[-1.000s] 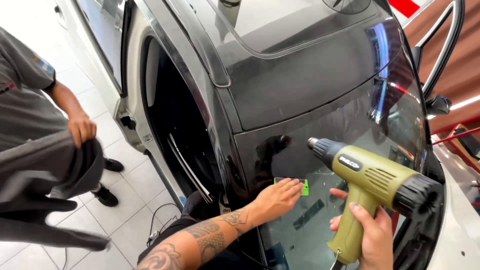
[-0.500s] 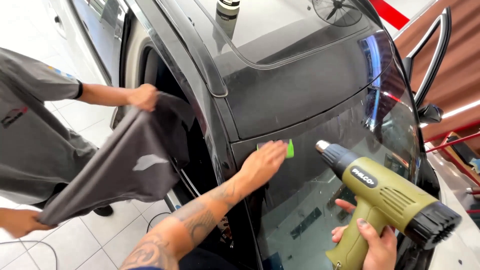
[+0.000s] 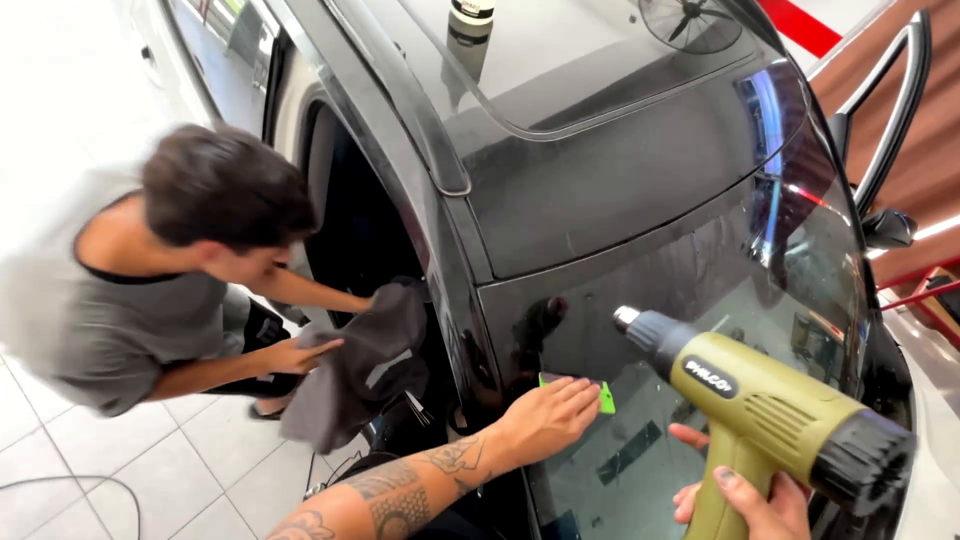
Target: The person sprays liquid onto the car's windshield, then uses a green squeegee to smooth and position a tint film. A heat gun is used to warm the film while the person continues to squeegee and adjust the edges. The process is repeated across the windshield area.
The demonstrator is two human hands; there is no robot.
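head view: left hand (image 3: 545, 420), fingers flat, presses green squeegee (image 3: 604, 396) on windshield (image 3: 720, 290) at lower centre; right hand (image 3: 745, 495) grips heat gun (image 3: 770, 410), lower right. film looks partly smoothed; co-worker (image 3: 160, 280) holds grey cloth (image 3: 365, 360), left.

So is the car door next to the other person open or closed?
Open. The doorway beside the roof is a dark gap, and a co-worker leans toward it holding a grey cloth at the opening.
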